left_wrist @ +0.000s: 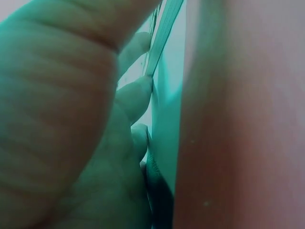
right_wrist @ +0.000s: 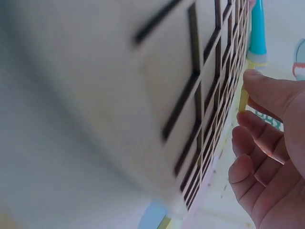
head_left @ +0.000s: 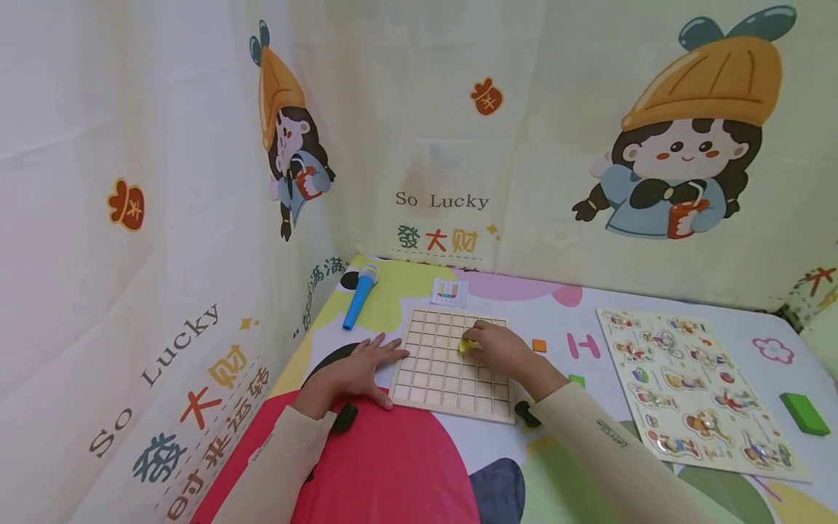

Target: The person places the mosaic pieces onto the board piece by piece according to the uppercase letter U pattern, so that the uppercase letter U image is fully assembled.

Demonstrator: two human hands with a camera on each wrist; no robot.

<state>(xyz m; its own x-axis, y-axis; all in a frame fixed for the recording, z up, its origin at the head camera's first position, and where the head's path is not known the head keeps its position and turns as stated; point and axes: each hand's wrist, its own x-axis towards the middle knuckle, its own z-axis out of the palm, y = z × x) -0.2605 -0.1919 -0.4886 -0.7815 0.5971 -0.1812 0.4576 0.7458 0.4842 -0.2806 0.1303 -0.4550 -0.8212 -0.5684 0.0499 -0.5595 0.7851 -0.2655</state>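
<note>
A square wooden grid board (head_left: 452, 386) lies flat on the patterned tabletop, its face divided into rows of small cells. My left hand (head_left: 363, 367) rests at the board's left side, fingers spread, with fingertips and thumb touching its edge; in the left wrist view the fingers (left_wrist: 136, 100) meet that edge. Over the upper middle of the grid, my right hand (head_left: 503, 352) pinches a small yellow block (head_left: 465, 346) between thumb and fingers. The right wrist view shows this yellow block (right_wrist: 243, 99) close against the grid, seen edge-on; whether it touches a cell I cannot tell.
Behind the board lies a small picture card (head_left: 449, 292), with a blue toy microphone (head_left: 360, 295) to its left. An orange block (head_left: 539, 346) and a green block (head_left: 577, 380) lie to the right. Farther right are a picture puzzle board (head_left: 700, 393) and a larger green block (head_left: 804, 413).
</note>
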